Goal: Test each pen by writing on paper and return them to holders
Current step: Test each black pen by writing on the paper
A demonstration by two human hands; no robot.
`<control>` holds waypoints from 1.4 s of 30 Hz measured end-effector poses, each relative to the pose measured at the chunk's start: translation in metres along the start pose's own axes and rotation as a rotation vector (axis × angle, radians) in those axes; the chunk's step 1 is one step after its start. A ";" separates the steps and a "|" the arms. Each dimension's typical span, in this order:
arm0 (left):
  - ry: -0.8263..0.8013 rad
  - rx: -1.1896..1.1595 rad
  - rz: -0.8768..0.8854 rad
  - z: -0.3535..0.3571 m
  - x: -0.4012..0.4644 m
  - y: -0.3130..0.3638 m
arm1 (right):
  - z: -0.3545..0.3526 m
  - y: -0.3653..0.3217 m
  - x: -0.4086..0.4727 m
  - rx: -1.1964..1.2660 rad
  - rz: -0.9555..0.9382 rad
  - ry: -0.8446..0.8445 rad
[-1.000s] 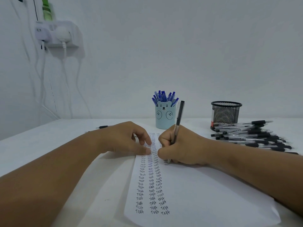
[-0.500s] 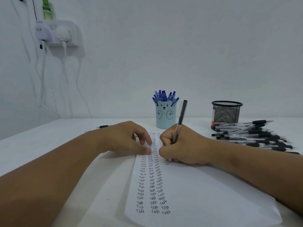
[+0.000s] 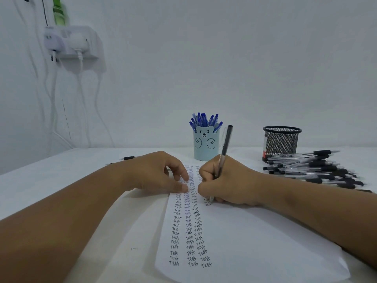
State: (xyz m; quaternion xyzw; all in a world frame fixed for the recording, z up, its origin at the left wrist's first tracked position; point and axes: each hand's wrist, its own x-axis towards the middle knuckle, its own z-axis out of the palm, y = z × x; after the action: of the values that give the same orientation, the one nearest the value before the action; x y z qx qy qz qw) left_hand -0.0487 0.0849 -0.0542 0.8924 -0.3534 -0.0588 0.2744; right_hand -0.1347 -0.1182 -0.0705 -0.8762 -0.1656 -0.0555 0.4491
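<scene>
On desk (image 3: 61,180): white paper (image 3: 255,242) centred, three full columns of handwritten "Test" plus start of a fourth. Right hand (image 3: 230,184) grasping black pen (image 3: 223,154) in a writing grip, fingers curled round the barrel, tip down on paper at top of fourth column, cap end tilted up and away. Left hand (image 3: 155,172) flat-ish on paper's left edge, fingers lightly bent, fingertips (image 3: 182,187) pressing the sheet beside the first column; holding nothing. Behind paper: light-blue bear holder (image 3: 205,146), upright, full of blue pens (image 3: 204,120). Right of that, well apart: black mesh holder (image 3: 281,141), upright; contents not discernible through the mesh. Just in front of and right of mesh holder: pile of black-capped pens (image 3: 314,168) lying loose on desk, roughly parallel, touching one another. Behind left hand: one more black pen (image 3: 129,158) lying flat, partly hidden by the wrist. On wall upper left: white socket shelf (image 3: 71,43) with plugs, white cables hanging down, green bottle (image 3: 58,12) above.
</scene>
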 end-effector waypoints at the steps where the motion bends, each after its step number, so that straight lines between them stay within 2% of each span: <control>1: -0.002 -0.005 0.001 0.000 0.000 0.000 | 0.000 0.000 0.000 -0.007 -0.001 -0.002; 17: -0.007 -0.015 0.003 0.000 -0.001 -0.001 | 0.001 -0.001 0.000 -0.053 -0.019 -0.029; 19: -0.001 -0.003 0.006 0.000 -0.001 -0.001 | 0.003 0.000 0.000 0.011 -0.019 0.024; 23: -0.004 0.010 0.004 0.000 -0.001 0.001 | -0.001 -0.002 0.004 0.309 0.053 0.237; 29: -0.013 0.005 0.000 -0.001 0.000 0.000 | -0.009 0.001 0.012 0.204 -0.139 0.411; 32: -0.011 0.008 -0.001 -0.001 0.001 -0.001 | -0.013 0.005 0.012 0.223 -0.150 0.407; 35: -0.007 0.004 -0.003 0.000 0.000 -0.001 | -0.015 0.011 0.013 0.016 -0.163 0.443; 38: -0.003 -0.003 -0.001 0.000 0.000 0.000 | -0.017 0.017 0.015 -0.209 -0.281 0.509; 42: -0.008 -0.007 0.005 0.000 0.000 0.000 | -0.017 0.021 0.015 -0.345 -0.323 0.464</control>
State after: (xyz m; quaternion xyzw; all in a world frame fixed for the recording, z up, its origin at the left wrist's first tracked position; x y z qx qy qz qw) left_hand -0.0494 0.0849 -0.0542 0.8903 -0.3563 -0.0628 0.2764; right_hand -0.1128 -0.1398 -0.0723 -0.8658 -0.1839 -0.3512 0.3052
